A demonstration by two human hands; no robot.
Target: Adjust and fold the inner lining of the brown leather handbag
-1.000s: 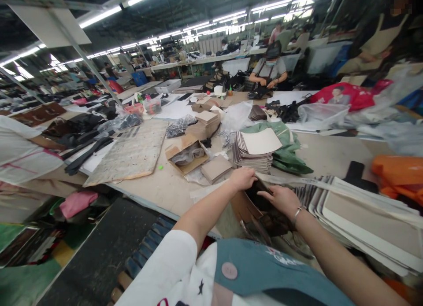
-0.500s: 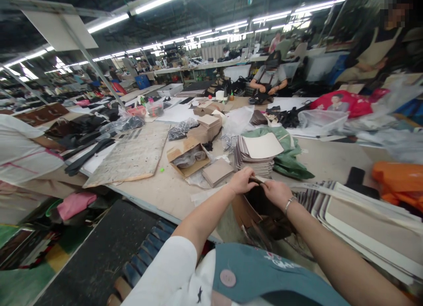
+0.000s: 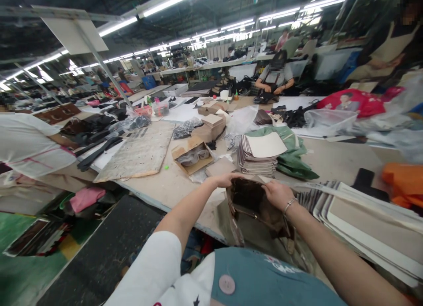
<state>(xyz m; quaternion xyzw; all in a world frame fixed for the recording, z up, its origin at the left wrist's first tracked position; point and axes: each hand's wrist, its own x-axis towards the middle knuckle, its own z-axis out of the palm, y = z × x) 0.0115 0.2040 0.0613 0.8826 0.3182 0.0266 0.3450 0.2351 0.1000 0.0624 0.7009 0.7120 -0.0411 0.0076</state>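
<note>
A brown bag [image 3: 261, 213] stands at the table's near edge in front of me, its mouth spread wide and its dark inside showing. My left hand [image 3: 228, 179] grips the far left corner of the rim, fingers mostly hidden behind it. At the far right of the rim, my right hand [image 3: 277, 194] pinches the edge between thumb and fingers. Just beyond the bag rises a stack of pale panels with dark edges [image 3: 261, 153], partly lying against green plastic [image 3: 295, 158].
Long stacked panels [image 3: 373, 226] lie to my right beside an orange bag [image 3: 403, 182]. Left of the pale stack are an open cardboard box [image 3: 192, 158] and a worn board [image 3: 139, 152]. One co-worker [image 3: 276, 79] sits across the table; another person [image 3: 29, 143] stands at left.
My left hand has moved left, away from my right hand, taking the rim with it. The bag's mouth now gapes, where before both hands were close together on the edge.
</note>
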